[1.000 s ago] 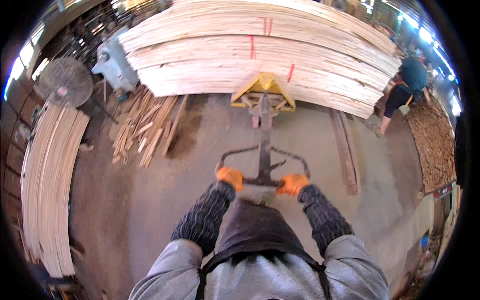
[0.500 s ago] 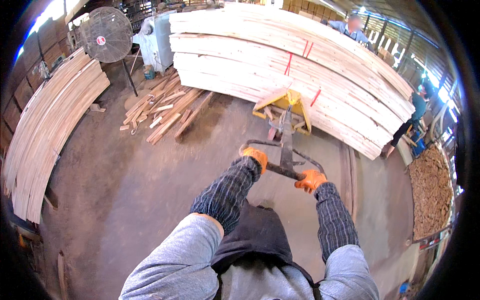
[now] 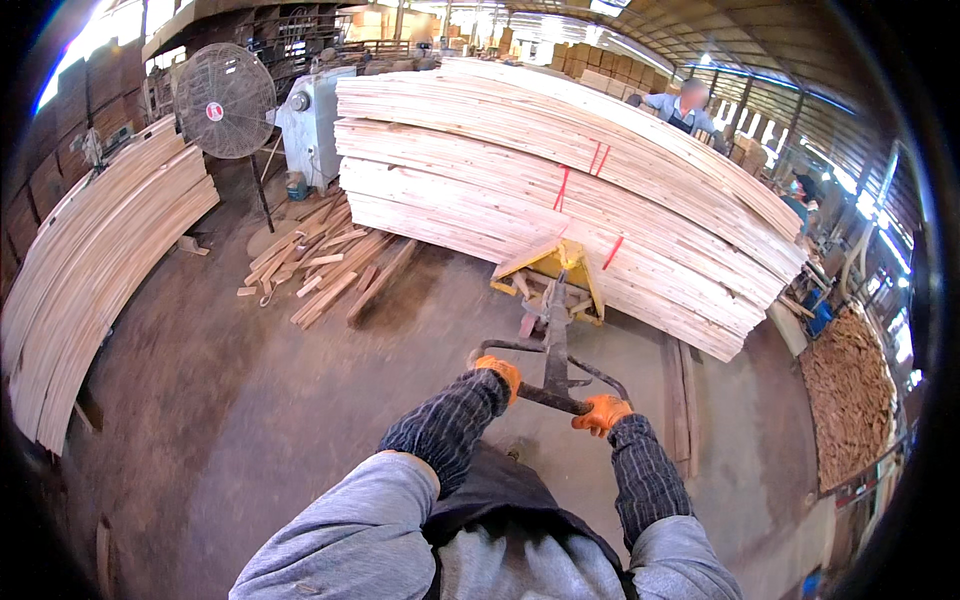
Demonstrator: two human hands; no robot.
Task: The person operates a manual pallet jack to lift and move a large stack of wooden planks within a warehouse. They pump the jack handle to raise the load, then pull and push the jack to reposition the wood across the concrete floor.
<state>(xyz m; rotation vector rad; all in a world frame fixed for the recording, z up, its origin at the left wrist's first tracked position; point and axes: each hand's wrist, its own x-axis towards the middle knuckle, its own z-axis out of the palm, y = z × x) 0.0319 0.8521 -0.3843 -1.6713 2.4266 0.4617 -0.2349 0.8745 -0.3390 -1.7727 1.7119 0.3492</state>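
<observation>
Orange-gloved left hand point(image 3: 500, 376) and right hand point(image 3: 603, 413) clamped on handle point(image 3: 552, 399); pallet jack point(image 3: 556, 335) apparently already under lumber stack point(image 3: 500, 185), lift unclear.

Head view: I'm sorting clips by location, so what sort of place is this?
Probably a lumber workshop or sawmill, judging by the big stack of planks, the yellow pallet jack in front of it and the loose wood strips nearby.

The handle point(image 3: 554, 400) is matt metal, planks point(image 3: 455, 185) wood.
</observation>
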